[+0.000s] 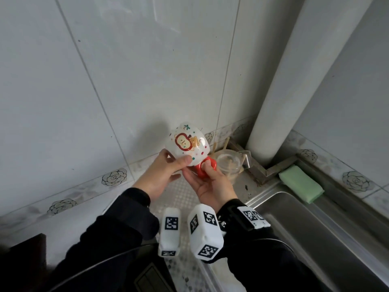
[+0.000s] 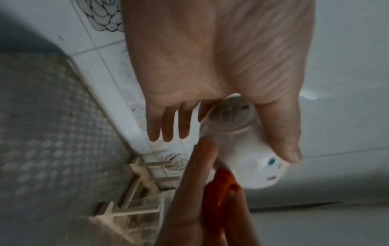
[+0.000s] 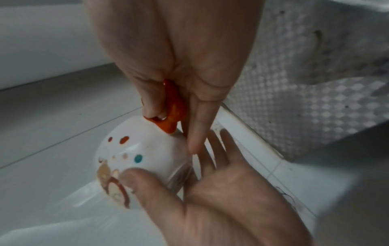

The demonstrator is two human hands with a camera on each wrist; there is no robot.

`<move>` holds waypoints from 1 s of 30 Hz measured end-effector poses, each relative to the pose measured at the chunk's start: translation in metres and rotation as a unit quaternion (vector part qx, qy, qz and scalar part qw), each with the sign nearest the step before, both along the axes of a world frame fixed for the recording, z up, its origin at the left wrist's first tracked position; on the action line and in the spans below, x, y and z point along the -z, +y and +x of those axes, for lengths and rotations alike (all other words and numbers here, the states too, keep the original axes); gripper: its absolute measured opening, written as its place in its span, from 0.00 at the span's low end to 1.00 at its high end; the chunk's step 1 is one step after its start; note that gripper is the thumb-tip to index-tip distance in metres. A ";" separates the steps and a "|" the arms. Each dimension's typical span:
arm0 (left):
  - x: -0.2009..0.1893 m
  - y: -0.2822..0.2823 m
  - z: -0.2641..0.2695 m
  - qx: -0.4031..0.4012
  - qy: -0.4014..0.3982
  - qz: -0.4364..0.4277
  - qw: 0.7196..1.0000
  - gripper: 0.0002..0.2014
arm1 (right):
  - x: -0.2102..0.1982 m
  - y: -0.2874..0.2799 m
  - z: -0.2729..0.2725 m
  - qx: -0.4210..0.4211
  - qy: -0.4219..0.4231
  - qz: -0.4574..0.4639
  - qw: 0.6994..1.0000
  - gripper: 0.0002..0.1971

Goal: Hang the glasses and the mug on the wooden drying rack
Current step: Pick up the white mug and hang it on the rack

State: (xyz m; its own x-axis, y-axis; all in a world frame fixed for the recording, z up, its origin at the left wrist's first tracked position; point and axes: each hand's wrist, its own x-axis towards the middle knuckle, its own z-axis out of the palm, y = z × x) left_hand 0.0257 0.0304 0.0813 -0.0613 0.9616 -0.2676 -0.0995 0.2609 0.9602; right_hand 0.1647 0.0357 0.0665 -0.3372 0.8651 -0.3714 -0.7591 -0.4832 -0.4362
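Observation:
Both my hands hold a white mug (image 1: 186, 145) with a cartoon print and a red handle (image 1: 205, 169), tilted in the air in front of the tiled wall. My left hand (image 1: 182, 168) grips the body, thumb on the printed side (image 3: 136, 158), other fingers stretched out beneath. My right hand (image 1: 199, 172) pinches the handle (image 3: 172, 116) between thumb and fingers. Just right of the mug, a clear glass (image 1: 228, 165) sits upside down on the wooden drying rack (image 2: 143, 183), whose bare pegs (image 1: 214, 147) stick up behind the mug.
A steel sink (image 1: 315, 239) lies at the right, with a green sponge (image 1: 301, 184) on its far rim. A thick white pipe (image 1: 294, 81) rises in the corner. A textured mat (image 1: 183, 197) covers the counter below my hands.

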 end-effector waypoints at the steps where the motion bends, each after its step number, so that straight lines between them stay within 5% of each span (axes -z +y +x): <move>1: 0.003 0.000 0.003 -0.010 -0.019 0.005 1.000 0.45 | 0.002 -0.001 -0.003 -0.006 0.008 -0.007 1.000 0.14; 5: 0.007 0.008 0.008 -0.057 -0.070 0.016 0.996 0.47 | 0.013 -0.002 -0.008 -0.032 0.023 -0.025 0.999 0.11; 9: 0.011 0.016 0.006 -0.085 -0.016 0.015 0.996 0.42 | 0.024 0.002 -0.006 -0.070 -0.009 -0.016 0.997 0.10; 11: 0.013 0.021 0.003 -0.084 0.017 0.014 0.996 0.36 | 0.030 0.007 0.000 -0.094 -0.074 0.002 0.993 0.08; 13: 0.014 0.027 -0.003 -0.064 0.084 0.023 0.994 0.33 | 0.041 0.013 0.007 -0.124 -0.232 0.027 0.964 0.08; 15: 0.016 0.034 -0.009 -0.030 0.184 0.033 0.982 0.37 | 0.053 0.019 0.013 -0.172 -0.474 0.073 0.861 0.12; 17: 0.018 0.041 -0.010 0.008 0.274 0.040 0.961 0.40 | 0.065 0.024 0.016 -0.234 -0.666 0.141 0.694 0.19; 18: 0.020 0.044 -0.009 0.028 0.312 0.044 0.949 0.41 | 0.070 0.026 0.016 -0.260 -0.717 0.168 0.624 0.22; 20: 0.023 0.049 -0.004 0.062 0.373 0.047 0.924 0.47 | 0.077 0.031 0.017 -0.297 -0.766 0.204 0.532 0.23; 24: 0.038 0.057 0.005 0.112 0.485 0.038 0.866 0.48 | 0.090 0.044 0.013 -0.305 -0.812 0.241 0.435 0.19; 30: 0.053 0.070 0.010 0.102 0.499 0.012 0.860 0.47 | 0.103 0.056 0.011 -0.289 -0.829 0.247 0.409 0.16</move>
State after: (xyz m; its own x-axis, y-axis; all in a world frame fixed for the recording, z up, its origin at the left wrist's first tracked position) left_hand 0.0361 0.1000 0.0286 -0.0774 0.9842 -0.1591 0.8234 0.1531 0.5464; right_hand 0.1759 0.0922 -0.0361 -0.1771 0.9264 -0.3321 0.9582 0.0853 -0.2730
